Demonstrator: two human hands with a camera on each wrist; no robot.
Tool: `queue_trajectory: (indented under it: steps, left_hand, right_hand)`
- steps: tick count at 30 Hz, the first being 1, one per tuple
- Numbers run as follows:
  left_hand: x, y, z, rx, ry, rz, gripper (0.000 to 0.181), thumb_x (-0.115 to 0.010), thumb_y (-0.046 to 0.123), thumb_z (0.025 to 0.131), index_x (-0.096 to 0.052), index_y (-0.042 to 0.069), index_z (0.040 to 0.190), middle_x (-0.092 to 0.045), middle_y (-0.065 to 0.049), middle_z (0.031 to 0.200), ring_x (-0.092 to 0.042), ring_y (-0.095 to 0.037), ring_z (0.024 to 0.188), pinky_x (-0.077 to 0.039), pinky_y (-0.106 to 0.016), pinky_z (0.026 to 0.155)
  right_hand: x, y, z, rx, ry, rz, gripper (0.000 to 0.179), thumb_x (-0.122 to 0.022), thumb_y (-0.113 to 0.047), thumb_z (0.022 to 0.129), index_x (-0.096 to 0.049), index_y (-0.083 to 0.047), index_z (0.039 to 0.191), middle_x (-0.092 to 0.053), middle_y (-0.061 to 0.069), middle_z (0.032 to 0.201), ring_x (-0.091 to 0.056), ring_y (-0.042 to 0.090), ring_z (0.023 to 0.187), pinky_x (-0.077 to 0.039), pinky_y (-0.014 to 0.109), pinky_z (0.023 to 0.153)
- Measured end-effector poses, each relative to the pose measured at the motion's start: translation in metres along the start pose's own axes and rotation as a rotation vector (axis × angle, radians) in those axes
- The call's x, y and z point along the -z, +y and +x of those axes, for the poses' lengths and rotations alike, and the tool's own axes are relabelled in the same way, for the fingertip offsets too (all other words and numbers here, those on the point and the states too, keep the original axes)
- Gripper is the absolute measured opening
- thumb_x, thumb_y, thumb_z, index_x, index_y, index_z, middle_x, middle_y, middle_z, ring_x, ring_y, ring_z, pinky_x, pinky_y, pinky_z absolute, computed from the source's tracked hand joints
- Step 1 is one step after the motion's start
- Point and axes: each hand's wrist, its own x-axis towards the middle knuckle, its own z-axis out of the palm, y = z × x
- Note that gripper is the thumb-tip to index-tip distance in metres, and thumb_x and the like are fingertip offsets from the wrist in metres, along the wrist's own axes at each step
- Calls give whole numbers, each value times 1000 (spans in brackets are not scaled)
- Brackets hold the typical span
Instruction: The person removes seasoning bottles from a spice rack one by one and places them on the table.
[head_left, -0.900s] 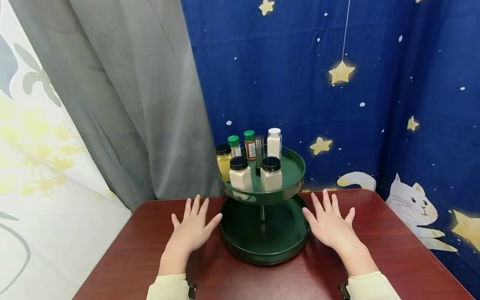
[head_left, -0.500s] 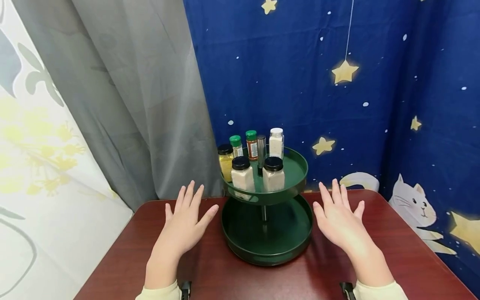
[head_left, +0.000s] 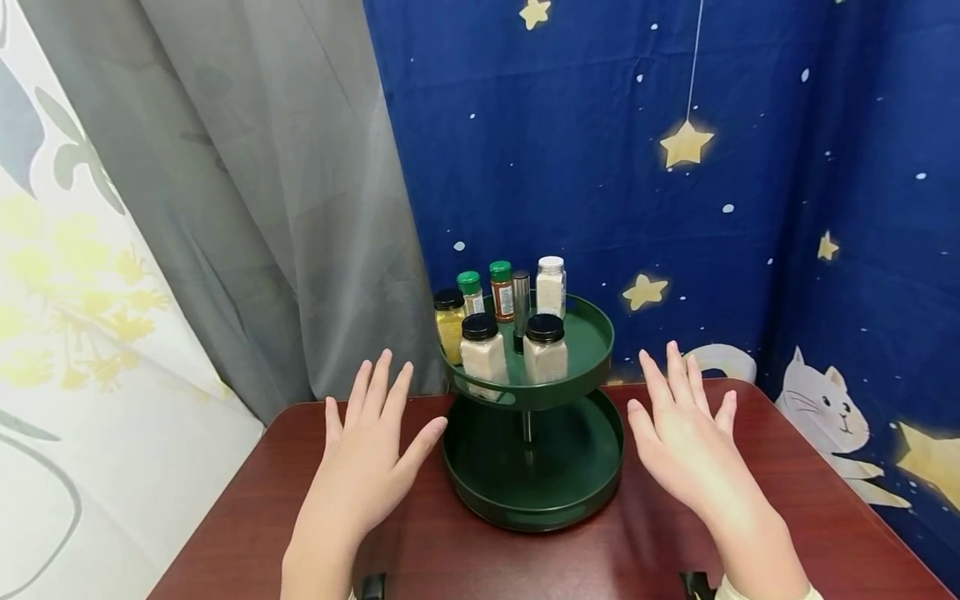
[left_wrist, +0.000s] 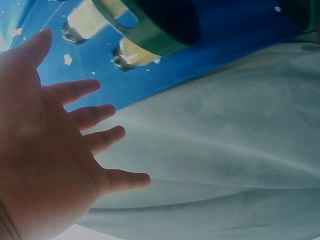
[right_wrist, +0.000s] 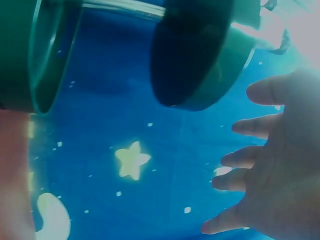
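Note:
A green two-tier turntable rack (head_left: pixel 534 518) stands on the table between my hands. Its upper tray carries two black-capped jars of pale powder (head_left: pixel 483 358) in front and a black-capped yellow jar (head_left: pixel 450 333) at the left. Behind them are two green-capped spice bottles (head_left: pixel 502 296) and a white-capped jar (head_left: pixel 551 287). The lower tray holds nothing. My left hand (head_left: pixel 367 467), fingers spread, is raised to the left of the rack. To its right hovers my right hand (head_left: pixel 693 450), fingers also straight and apart. Both hands are empty and apart from the rack.
The red-brown table (head_left: pixel 247 533) extends around the rack. A grey curtain (head_left: pixel 285 208) and a blue star-patterned curtain (head_left: pixel 600 167) hang behind it. At the left is a white cloth with yellow flowers (head_left: pixel 82 300).
Both hands have lifted from low beside the lower tray, and the right one has moved outward. Their fingers stay spread. The rack and jars have not moved.

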Motion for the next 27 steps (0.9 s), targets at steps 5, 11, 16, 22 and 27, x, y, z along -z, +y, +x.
queue_trajectory:
  steps: [5, 11, 16, 22, 27]
  left_hand:
    - [4, 8, -4, -22, 31, 20, 83, -42, 72, 105, -27, 22, 171, -12, -7, 181, -8, -38, 168, -9, -85, 121]
    - [8, 12, -7, -27, 40, 39, 83, -43, 71, 106, -26, 22, 171, -12, -6, 181, -10, -37, 168, -13, -84, 122]
    - [9, 14, -10, -27, 40, 47, 83, -46, 69, 106, -28, 21, 171, -14, -8, 181, -12, -38, 168, -15, -84, 122]
    - [8, 13, -12, -35, 49, 64, 83, -49, 67, 106, -30, 19, 170, -17, -10, 180, -18, -40, 166, -24, -79, 124]
    - [5, 9, -11, -53, 69, 75, 82, -52, 64, 106, -32, 17, 169, -19, -13, 179, -23, -42, 163, -31, -73, 124]
  right_hand:
    - [10, -14, -4, 45, 34, -4, 72, -49, -39, 112, -17, -17, 172, 4, 16, 181, 3, 45, 167, 14, 85, 119]
    - [20, -35, -4, 123, 69, -36, 71, -56, -37, 109, -25, -20, 171, -7, 12, 181, -8, 42, 168, 3, 86, 121]
    - [29, -52, 3, 191, 109, -60, 64, -61, -35, 107, -40, -18, 165, -31, 15, 175, -38, 43, 158, -20, 79, 124]
    - [32, -64, 13, 284, 204, -87, 54, -66, -29, 104, -56, -12, 154, -51, 17, 160, -56, 45, 142, -42, 70, 118]
    - [33, -73, 24, 300, 205, -99, 53, -67, -31, 104, -58, -11, 152, -53, 18, 159, -57, 44, 141, -46, 70, 114]
